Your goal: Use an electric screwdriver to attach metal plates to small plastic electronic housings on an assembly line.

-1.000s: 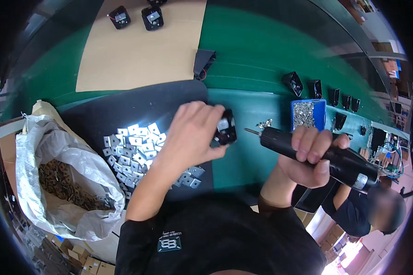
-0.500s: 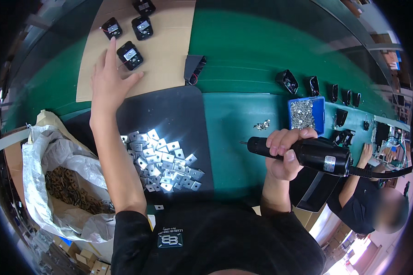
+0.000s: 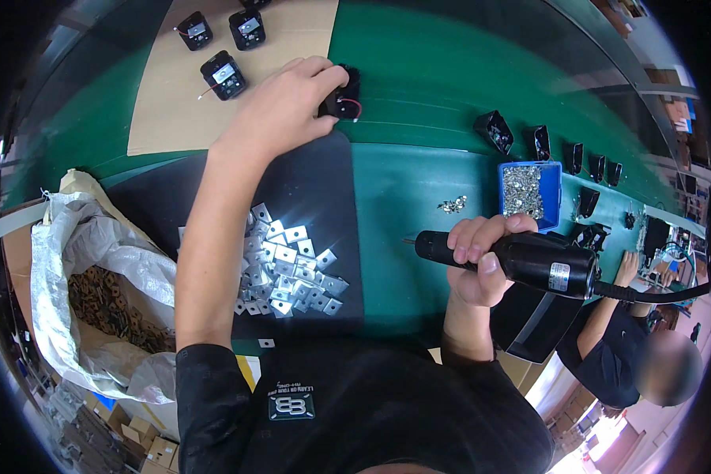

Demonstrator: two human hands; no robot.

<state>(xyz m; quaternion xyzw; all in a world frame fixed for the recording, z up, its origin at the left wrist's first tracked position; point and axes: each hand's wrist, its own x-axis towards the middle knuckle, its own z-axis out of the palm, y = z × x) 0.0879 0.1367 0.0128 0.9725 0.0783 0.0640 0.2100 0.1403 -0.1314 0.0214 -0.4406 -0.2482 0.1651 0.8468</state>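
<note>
My left hand (image 3: 292, 103) reaches across to a black plastic housing (image 3: 344, 101) at the right edge of the cardboard, its fingers and thumb closed around the housing's left side. A red wire shows on this housing; part of it is hidden behind my fingers. In my right hand (image 3: 482, 257) is a black electric screwdriver (image 3: 545, 265), held level with its bit pointing left. Below and right of my left hand, a heap of small silvery metal plates (image 3: 292, 268), each with a hole, lies on the black mat (image 3: 324, 170).
Several black housings with wires (image 3: 223, 75) lie on the cardboard sheet (image 3: 162, 118). A blue tray (image 3: 551, 197) of small metal parts stands at right, with a few loose parts (image 3: 453, 205) beside it. A white sack (image 3: 55, 292) hangs open at left. A co-worker (image 3: 608, 347) sits at right.
My left hand has moved right, from beside the housings on the cardboard to the one at its edge, and has closed on it. My right hand still holds the screwdriver.
</note>
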